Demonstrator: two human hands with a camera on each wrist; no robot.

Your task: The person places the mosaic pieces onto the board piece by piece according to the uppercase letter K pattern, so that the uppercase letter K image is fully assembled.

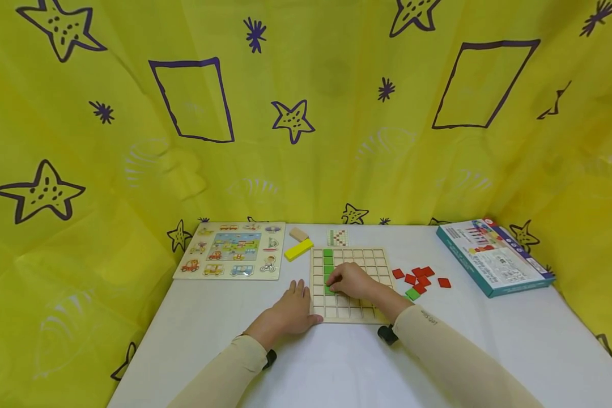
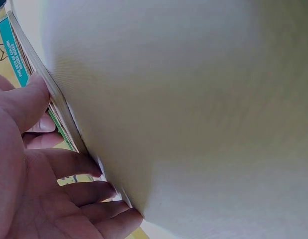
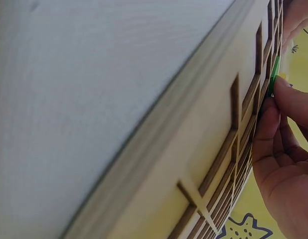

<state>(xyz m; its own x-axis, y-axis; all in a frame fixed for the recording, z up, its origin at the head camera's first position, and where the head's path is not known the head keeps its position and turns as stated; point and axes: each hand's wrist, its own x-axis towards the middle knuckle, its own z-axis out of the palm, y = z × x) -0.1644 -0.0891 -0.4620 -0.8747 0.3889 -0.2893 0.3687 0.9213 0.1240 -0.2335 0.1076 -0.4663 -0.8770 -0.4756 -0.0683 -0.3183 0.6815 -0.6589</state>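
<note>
With right-hand fingers drawn narrow, apparently pinching a green tile on the board beneath; green tiles lined straight ahead, left hand leftward.

A picture puzzle lies left and a teal-edged box right, before a yellow curtain.

Hands touch the grid board and green tiles.

A square, pale wooden board with a raised grid lies flat on the white-covered desk, holding square green tiles lined up down its second column from the left, beginning at the far row.
</note>
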